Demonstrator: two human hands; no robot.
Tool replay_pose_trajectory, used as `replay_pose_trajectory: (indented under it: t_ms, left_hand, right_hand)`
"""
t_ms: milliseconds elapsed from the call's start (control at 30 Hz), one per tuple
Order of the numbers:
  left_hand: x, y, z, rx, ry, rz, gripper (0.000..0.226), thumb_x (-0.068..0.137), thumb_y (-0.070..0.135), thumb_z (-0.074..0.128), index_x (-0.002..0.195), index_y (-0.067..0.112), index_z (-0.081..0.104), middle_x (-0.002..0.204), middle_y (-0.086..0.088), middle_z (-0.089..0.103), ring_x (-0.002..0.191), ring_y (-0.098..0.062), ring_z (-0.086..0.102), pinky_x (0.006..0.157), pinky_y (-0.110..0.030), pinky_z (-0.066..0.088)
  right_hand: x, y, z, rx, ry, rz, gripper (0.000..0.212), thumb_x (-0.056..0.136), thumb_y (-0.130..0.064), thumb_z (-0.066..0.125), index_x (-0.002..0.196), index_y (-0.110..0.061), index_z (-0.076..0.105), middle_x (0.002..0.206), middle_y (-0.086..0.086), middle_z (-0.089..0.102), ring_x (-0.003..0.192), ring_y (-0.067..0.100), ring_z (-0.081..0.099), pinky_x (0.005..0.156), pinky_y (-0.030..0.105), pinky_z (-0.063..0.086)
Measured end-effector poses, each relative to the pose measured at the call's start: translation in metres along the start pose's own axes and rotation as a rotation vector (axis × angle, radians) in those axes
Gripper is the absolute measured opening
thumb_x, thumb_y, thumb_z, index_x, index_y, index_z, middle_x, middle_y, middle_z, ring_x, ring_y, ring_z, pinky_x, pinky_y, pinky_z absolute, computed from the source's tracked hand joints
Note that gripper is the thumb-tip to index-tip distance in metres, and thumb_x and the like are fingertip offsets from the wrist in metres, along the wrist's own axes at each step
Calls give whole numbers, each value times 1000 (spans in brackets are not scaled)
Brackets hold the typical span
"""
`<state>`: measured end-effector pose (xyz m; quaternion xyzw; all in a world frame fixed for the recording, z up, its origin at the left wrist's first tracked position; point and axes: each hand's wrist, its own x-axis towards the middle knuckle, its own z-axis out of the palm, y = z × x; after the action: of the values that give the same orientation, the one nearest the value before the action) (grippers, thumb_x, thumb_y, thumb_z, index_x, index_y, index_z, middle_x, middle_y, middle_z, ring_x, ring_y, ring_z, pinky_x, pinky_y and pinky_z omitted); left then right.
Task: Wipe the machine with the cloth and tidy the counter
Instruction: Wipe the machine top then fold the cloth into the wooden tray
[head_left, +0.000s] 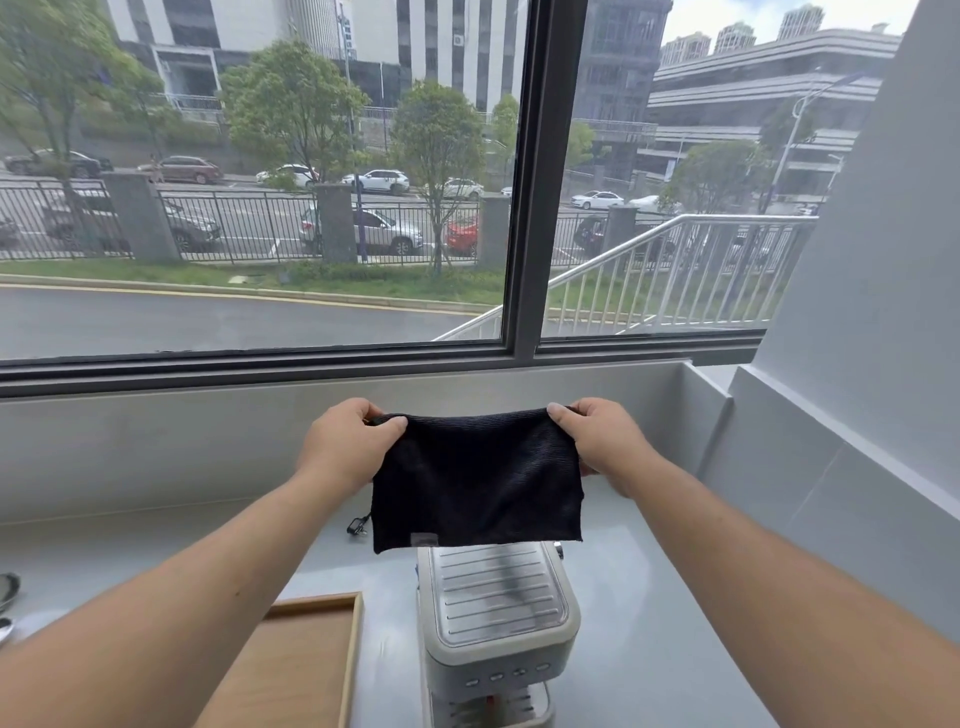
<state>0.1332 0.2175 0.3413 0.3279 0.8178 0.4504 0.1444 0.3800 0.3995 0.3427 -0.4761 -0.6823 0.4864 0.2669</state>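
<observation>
So on the far left edge of the counter (649, 597) there's something metallic and round (8, 592), cut off by the frame, can't tell what it is. Next over is a wooden tray (332, 613), sitting just beside the machine and looking empty from what shows.

The person's left hand (348, 447) is closed around the top left corner of the cloth (475, 483), thumb pinched over the front. The dark cloth hangs flat and stretched between both hands, up in the air above the back of the machine (496, 618), not touching it as far as one can see. Behind its lower left edge there's a black plug (357, 527) lying on the counter.

The right hand (597, 441) does the same on the top right corner, fingers curled shut on the fabric.

What could go sideways, just guessing here: the cloth is only held by two corner pinches, so if one slips it flops down onto the ribbed top plate or off the side. Wiping the front means passing over that row of buttons (506, 674), and a firm swipe could press one. The loose plug and its cord could get dragged along if the cloth sweeps the counter behind. And the tray is close enough that a wide stroke might nudge it.
</observation>
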Motion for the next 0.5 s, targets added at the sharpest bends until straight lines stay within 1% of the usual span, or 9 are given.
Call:
replay_pose_trajectory:
  t_ms: [100, 233, 300, 367, 433, 467, 500]
  left_hand:
    - [-3, 8, 10, -86, -15, -62, 18, 83, 37, 73, 86, 20, 69, 83, -3, 76, 69, -22, 75, 63, -44, 67]
    - [-7, 24, 26, -196, -64, -100, 16, 89, 27, 70, 91, 11, 67, 90, -10, 74, 69, -20, 73, 50, -31, 60]
    - [-9, 34, 33, -250, -92, -111, 18, 91, 24, 70, 93, 7, 64, 91, -11, 74, 62, -17, 73, 48, -29, 59]
    - [-12, 44, 41, -318, -124, -123, 18, 93, 21, 71, 92, 5, 61, 89, -14, 73, 57, -16, 72, 49, -30, 59]
    - [-14, 53, 49, -375, -152, -132, 17, 94, 20, 71, 90, 8, 59, 88, -16, 72, 60, -21, 73, 54, -34, 63]
    - [-15, 57, 53, -393, -161, -134, 17, 95, 19, 71, 90, 9, 59, 88, -17, 73, 61, -22, 73, 56, -35, 64]
    - [-15, 61, 56, -406, -169, -134, 17, 95, 19, 71, 89, 9, 58, 88, -17, 73, 61, -23, 74, 56, -34, 63]
  right_hand:
    - [2, 3, 4, 69, -37, 71, 31, 105, -38, 57, 92, -11, 65, 89, 11, 71, 72, 26, 68, 58, 33, 60]
    - [5, -1, 11, 191, -96, 100, 28, 106, -37, 55, 92, -14, 63, 81, 7, 70, 58, 18, 68, 52, 28, 55]
    - [6, -5, 14, 226, -130, 96, 27, 107, -36, 55, 95, -13, 63, 82, 7, 70, 56, 17, 68, 52, 28, 55]
    - [7, -9, 17, 244, -166, 85, 26, 107, -35, 54, 98, -12, 61, 87, 11, 71, 61, 21, 70, 56, 31, 58]
    - [8, -13, 19, 255, -202, 66, 25, 108, -34, 53, 102, -10, 60, 94, 15, 71, 71, 27, 71, 64, 37, 61]
    - [8, -15, 20, 261, -221, 54, 24, 108, -33, 53, 104, -10, 58, 95, 15, 71, 72, 27, 71, 65, 37, 62]
    - [8, -17, 21, 272, -243, 41, 23, 109, -32, 52, 105, -10, 57, 95, 15, 71, 70, 26, 72, 63, 36, 61]
